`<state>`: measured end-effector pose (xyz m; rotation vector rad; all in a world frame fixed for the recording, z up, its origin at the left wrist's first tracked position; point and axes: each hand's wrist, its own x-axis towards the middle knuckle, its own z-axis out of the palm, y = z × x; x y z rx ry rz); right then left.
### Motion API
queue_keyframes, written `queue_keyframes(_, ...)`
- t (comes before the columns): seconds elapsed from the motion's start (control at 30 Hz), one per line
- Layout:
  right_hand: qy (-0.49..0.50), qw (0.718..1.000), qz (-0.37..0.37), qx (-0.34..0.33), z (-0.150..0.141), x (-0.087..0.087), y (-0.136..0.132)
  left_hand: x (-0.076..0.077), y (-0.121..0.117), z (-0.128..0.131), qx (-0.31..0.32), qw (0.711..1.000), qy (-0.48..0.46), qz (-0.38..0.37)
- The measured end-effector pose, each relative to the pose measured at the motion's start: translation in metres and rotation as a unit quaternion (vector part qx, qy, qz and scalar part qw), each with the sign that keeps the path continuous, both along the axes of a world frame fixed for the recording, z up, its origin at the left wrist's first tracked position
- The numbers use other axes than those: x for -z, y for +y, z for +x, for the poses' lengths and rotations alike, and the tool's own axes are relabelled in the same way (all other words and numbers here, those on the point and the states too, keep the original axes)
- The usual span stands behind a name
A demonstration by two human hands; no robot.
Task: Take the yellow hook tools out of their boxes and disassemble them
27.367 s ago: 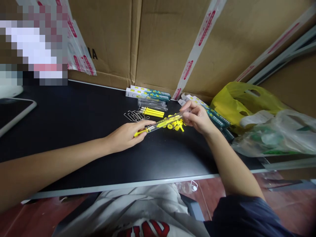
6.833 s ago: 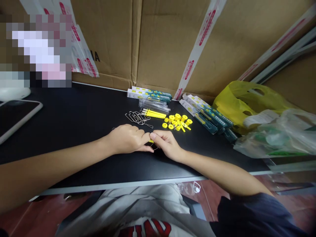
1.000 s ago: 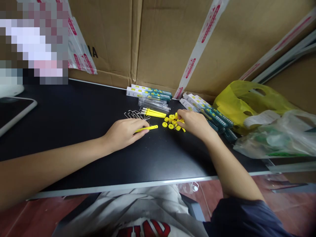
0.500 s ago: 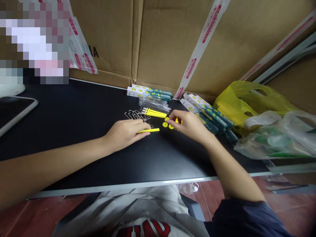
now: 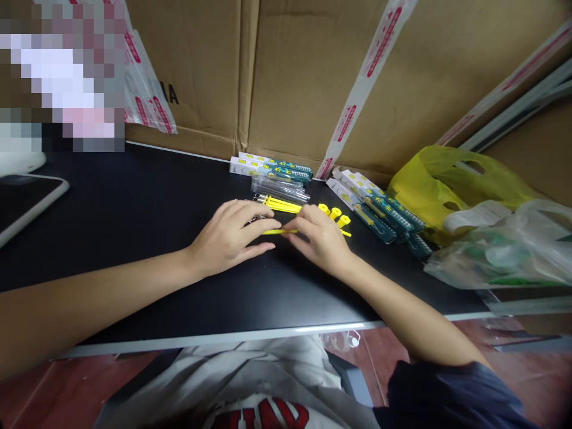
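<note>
My left hand is closed around the left part of a thin yellow stick, its thumb apart below. At the right end, the fingertips of my right hand pinch the same stick, so both hands meet just above the black table. Beyond them lies a bundle of yellow rods with metal ends, partly covered by my right hand. Several yellow caps sit just past my right knuckles. Bent metal hooks are mostly hidden behind my left fingers.
Clear plastic tubes lie behind the rods. Small printed boxes stand at the back, with more boxes to the right. Plastic bags fill the right end. A phone lies at left. Cardboard walls the back.
My right hand has moved left from the yellow caps to the stick's right end, uncovering several caps. My left hand has shifted slightly, now covering most of the metal hooks.
</note>
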<state>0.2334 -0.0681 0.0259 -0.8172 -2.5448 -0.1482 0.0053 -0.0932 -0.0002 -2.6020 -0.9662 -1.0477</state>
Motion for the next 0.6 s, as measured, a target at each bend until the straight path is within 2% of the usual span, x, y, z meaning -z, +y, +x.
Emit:
queue_keyframes(0.07, 0.018, 0.998, 0.024, 0.047, 0.006, -0.001, 0.009, -0.002, -0.002, 0.001, 0.003, 0.999, -0.003, 0.036)
queue_keyframes(0.23, 0.019, 0.987, 0.033, 0.158, 0.012, 0.0, 0.035, 0.003, -0.002, 0.004, 0.127, 0.988, 0.085, 0.012)
queue_keyframes(0.4, -0.055, 0.978, 0.064, 0.193, 0.004, 0.009, 0.05, 0.008, 0.001, 0.005, 0.125, 0.989, 0.079, 0.006)
queue_keyframes(0.6, -0.135, 0.966, 0.09, 0.2, -0.001, 0.015, 0.055, 0.008, 0.0, 0.005, 0.118, 0.99, 0.079, 0.01)
